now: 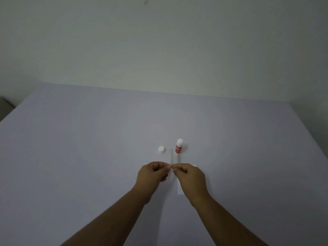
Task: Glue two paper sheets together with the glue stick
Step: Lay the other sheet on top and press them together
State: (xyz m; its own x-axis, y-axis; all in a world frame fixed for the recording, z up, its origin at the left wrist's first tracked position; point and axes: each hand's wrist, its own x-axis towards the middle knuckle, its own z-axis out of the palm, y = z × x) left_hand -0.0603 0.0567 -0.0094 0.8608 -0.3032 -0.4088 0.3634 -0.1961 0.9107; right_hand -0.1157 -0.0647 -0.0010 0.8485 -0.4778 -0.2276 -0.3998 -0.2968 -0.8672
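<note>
A red glue stick (178,146) stands upright on the pale table (88,148), its white glue tip bare. Its white cap (161,149) rests to the left of it. Just in front of them, my left hand (152,174) and my right hand (190,176) pinch a thin white paper sheet (172,161) between thumb and fingers, held nearly edge-on to me. Under my right hand a second white paper sheet (180,189) lies flat on the table, mostly hidden by the hand.
The table meets a plain wall (159,50) at the back. Its left edge drops off near a dark corner (5,107).
</note>
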